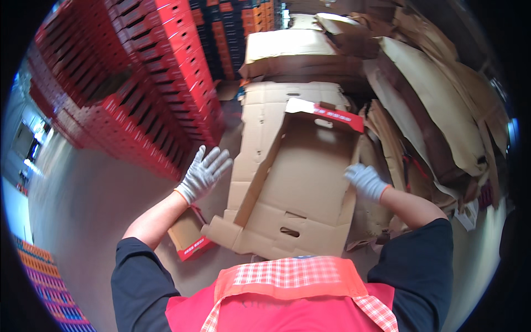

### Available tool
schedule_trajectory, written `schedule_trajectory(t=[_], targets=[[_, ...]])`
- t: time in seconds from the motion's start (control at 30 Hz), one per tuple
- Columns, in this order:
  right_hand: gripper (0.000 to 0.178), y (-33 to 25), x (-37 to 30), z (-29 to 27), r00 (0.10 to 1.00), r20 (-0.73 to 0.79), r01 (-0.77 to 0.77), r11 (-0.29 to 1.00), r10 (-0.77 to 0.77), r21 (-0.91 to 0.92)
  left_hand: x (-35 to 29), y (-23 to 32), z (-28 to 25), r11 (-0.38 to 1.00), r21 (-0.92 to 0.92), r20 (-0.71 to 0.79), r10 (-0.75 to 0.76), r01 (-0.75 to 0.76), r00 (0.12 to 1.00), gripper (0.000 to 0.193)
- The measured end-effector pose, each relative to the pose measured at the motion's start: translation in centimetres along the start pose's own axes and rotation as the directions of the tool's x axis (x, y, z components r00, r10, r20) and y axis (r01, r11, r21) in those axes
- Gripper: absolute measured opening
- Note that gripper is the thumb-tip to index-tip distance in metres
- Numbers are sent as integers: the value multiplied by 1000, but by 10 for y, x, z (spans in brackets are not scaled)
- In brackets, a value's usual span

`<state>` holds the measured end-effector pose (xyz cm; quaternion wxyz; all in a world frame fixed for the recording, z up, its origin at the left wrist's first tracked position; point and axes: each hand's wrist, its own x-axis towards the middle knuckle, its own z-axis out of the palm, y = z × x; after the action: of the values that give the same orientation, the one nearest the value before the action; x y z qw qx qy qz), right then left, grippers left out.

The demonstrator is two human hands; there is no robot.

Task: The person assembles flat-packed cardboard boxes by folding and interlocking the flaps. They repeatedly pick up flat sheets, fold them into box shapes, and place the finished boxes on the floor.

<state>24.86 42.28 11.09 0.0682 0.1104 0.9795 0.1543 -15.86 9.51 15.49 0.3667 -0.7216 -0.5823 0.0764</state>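
Observation:
In front of me lies a brown cardboard tray (310, 171), partly folded, with its far red-and-white end standing up. Its near end flap, which has a slotted hand hole, lies flat toward my apron. My left hand (204, 174), in a whitish glove with an orange cuff, is raised to the left of the tray with fingers spread, holding nothing. At the tray's right side wall is my right hand (366, 180), gloved the same way, with its fingers curled over the wall's edge. Beneath the tray, flat cardboard (257, 130) shows at the left.
Tall stacks of red trays (182, 61) stand at the left, with dark and orange stacks (227, 39) behind. Bundles of flat cardboard (431, 105) lean at the right; another pile (293, 47) lies beyond the tray. A small red-edged box (188, 232) sits on the floor below my left forearm.

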Motion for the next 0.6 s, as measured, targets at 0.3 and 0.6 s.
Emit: schedule_trajectory(t=[0.3,0.6], targets=[[63,-63,-38,-39,973,-171,-43,851,154,523,100,67,44,663,-719,172,460,-208,871,28],[37,-46,-59,-93,993,12,-94,723,118,685,86,63,-48,531,-844,323,401,70,857,48]])
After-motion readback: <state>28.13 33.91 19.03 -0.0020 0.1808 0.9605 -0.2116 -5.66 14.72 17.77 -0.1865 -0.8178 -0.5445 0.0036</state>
